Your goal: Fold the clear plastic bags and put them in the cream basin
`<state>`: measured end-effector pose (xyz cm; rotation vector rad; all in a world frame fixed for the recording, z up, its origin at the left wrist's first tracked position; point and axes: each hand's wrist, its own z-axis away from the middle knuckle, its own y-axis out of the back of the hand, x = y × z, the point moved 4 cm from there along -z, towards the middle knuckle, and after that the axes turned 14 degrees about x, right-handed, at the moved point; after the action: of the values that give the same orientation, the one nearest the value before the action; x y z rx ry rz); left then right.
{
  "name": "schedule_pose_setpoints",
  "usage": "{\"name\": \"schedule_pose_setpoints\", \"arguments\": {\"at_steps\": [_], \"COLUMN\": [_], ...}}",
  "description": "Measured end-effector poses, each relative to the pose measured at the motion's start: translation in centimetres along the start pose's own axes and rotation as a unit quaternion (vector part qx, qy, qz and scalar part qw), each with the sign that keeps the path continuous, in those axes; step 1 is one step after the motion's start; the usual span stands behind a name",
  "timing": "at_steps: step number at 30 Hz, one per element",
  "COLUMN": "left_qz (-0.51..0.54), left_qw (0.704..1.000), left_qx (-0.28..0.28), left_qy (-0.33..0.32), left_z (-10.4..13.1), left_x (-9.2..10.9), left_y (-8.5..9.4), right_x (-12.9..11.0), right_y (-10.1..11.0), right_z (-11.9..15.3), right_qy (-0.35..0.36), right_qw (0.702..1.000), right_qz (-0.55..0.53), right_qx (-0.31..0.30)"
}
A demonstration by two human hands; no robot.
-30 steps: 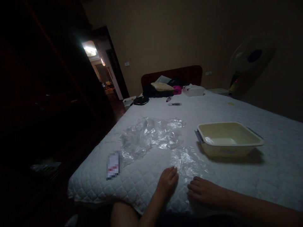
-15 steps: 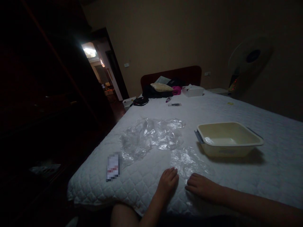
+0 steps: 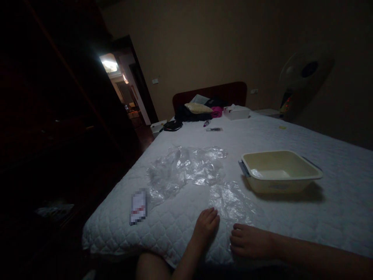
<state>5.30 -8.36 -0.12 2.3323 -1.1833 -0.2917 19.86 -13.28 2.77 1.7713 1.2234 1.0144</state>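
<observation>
My left hand [image 3: 207,222] rests on the white quilted bed cover, palm down with its fingers stretched out, at the near left edge of a clear plastic bag [image 3: 230,200]. Lying across the near part of that bag is my right hand [image 3: 250,240], its fingers flat and slightly apart. The bag is thin, wrinkled and spread on the bed. Farther off, more crumpled clear plastic [image 3: 186,167] covers the middle of the bed. A cream rectangular basin [image 3: 285,184] with grey side handles stands beyond my right hand.
A blurred-out flat item [image 3: 138,207] lies near the left bed edge. Toward the headboard [image 3: 233,91] are a white box [image 3: 236,112], piled cloths [image 3: 198,109], a black bag [image 3: 172,125] and a slim packet [image 3: 214,129]. A fan [image 3: 309,70] stands at the right.
My right hand has slid toward me along the plastic bag, its fingers now a little more apart. My left hand has stayed in nearly the same place.
</observation>
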Motion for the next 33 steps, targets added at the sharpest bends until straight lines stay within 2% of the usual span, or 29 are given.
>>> {"name": "schedule_pose_setpoints", "arguments": {"at_steps": [6,8,11,13,16,20,23,28,33], "left_qz": [-0.007,-0.003,-0.001,-0.002,-0.003,-0.005,-0.004,-0.005,-0.002], "left_qw": [1.000,1.000,1.000,1.000,1.000,1.000,1.000,1.000,1.000], "left_qx": [0.006,0.005,0.002,0.005,0.014,0.007,0.003,0.001,0.002], "left_qy": [0.005,0.010,0.007,0.001,-0.005,0.000,-0.002,-0.005,-0.009], "left_z": [0.1,0.1,0.0,-0.1,-0.2,0.0,0.2,0.2,0.1], "left_x": [0.0,0.0,0.1,0.1,0.2,0.0,-0.1,-0.1,0.0], "left_y": [-0.2,-0.2,-0.1,0.1,0.2,-0.1,-0.3,-0.4,-0.3], "right_x": [0.5,1.0,2.1,3.1,4.7,6.8,8.2,10.2,11.1], "right_y": [0.7,0.8,1.1,1.5,2.1,1.8,1.0,0.0,-0.9], "right_z": [0.0,0.0,0.1,0.1,0.1,0.5,1.0,2.3,3.3], "right_qy": [-0.054,-0.101,-0.217,-0.309,-0.430,-0.531,-0.566,-0.599,-0.611], "right_qw": [0.997,0.994,0.974,0.943,0.879,0.806,0.776,0.751,0.755], "right_qz": [-0.032,-0.035,-0.053,-0.094,-0.152,-0.177,-0.184,-0.176,-0.157], "right_qx": [0.034,0.029,0.048,0.080,0.142,0.190,0.212,0.217,0.176]}}
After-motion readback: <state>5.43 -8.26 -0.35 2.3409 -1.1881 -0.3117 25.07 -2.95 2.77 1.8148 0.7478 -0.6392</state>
